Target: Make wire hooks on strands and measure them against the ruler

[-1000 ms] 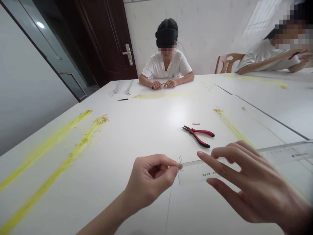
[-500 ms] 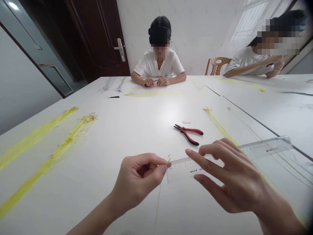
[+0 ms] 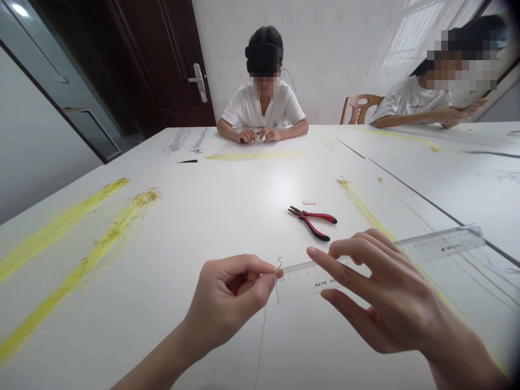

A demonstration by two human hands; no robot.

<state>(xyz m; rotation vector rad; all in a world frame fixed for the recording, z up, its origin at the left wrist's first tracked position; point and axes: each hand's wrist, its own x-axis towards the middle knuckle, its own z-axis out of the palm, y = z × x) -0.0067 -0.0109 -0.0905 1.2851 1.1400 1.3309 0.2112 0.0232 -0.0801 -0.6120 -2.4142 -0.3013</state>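
Note:
A small fish hook (image 3: 279, 263) stands up from the thumb and forefinger of my left hand (image 3: 235, 295), which is closed in a pinch. A thin yellowish line (image 3: 262, 336) runs down from below this hand toward the near edge of the picture. The pinch meets the left end of a clear plastic ruler (image 3: 442, 242). Across the ruler's middle lies my right hand (image 3: 390, 292), holding it by its long edges, with forefinger and thumb stretched apart. The ruler's part under the palm is hidden.
Red-and-black pliers (image 3: 312, 221) lie beyond the ruler, beside a small red-edged piece (image 3: 309, 203). Yellow bundles of hooked line lie at the left (image 3: 109, 238) and right (image 3: 361, 206). Two people in white shirts sit across the white table (image 3: 227, 206); a black tool (image 3: 187, 161) lies there.
My hands, hook and ruler hold nearly the same place. At the far right, the other person's hands have come down a little.

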